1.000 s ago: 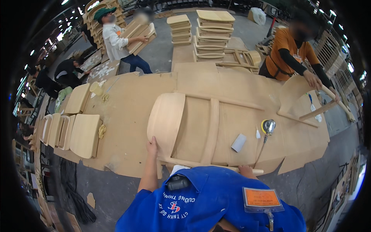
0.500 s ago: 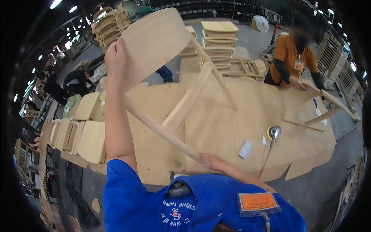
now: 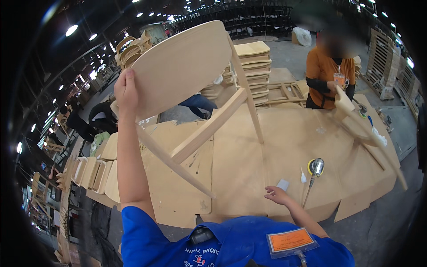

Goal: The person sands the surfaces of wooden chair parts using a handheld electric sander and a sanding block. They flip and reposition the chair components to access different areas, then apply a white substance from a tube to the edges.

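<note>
My left hand [image 3: 126, 91] is closed on the left edge of a pale wooden chair back frame [image 3: 184, 66]. The frame has a wide curved backrest, two legs and a crossbar [image 3: 209, 127]. It stands tilted above the cardboard-covered table [image 3: 240, 178], its leg ends low over or on the cardboard; contact is unclear. My right hand [image 3: 277, 195] is off the frame, fingers apart and holding nothing. Just beyond its fingertips lies a small whitish block or folded sheet [image 3: 283, 184]. A disc sander [image 3: 316, 167] with a yellow rim and a hose rests farther right, beside a small white bottle [image 3: 303, 177].
Across the table at right, a person in orange [image 3: 327, 73] handles another wooden chair frame [image 3: 362, 129]. Stacked seat panels [image 3: 253, 66] stand behind the table. More wooden panels [image 3: 104, 175] line the left side, where other people bend over.
My right hand has let go of the chair frame's leg and moved right, toward the whitish block. The frame has swung more upright in my left hand. The person in orange has turned their frame.
</note>
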Demonstrator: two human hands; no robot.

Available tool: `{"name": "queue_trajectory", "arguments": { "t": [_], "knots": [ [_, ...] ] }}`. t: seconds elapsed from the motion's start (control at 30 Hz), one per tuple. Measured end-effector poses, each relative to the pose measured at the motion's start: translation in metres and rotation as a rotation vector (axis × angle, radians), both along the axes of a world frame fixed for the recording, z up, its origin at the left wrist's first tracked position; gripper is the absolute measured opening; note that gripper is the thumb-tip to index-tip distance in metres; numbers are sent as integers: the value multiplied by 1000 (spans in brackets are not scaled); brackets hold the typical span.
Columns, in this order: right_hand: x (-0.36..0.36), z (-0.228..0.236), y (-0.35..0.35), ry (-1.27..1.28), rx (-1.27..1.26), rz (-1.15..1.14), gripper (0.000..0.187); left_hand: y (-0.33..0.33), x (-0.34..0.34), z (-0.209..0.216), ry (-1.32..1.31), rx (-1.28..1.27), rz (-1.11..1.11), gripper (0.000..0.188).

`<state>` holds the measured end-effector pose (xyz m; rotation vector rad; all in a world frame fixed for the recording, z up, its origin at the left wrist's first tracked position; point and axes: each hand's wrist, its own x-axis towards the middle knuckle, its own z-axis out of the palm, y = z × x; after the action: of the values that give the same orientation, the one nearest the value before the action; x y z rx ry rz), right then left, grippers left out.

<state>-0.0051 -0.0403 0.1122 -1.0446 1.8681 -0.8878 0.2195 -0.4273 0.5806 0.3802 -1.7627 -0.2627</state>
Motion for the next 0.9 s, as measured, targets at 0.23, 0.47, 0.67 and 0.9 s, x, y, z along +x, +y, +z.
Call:
{"name": "queue_trajectory", "arguments": {
  "t": [0.23,0.47,0.67,0.9],
  "knots": [
    [-31,-24,32,-109,13,-17,54,58,-13,9,-31,-43,-53,37],
    [-115,14,50,807,276,-490,63,68,-26,15,-70,-107,-54,38],
    [-104,2,42,436,257,-203,81,18,26,-1,-129,-474,245,40],
    [-61,63,34,132,-429,-152,31,39,26,1,-24,203,228,57]
  ]
}}
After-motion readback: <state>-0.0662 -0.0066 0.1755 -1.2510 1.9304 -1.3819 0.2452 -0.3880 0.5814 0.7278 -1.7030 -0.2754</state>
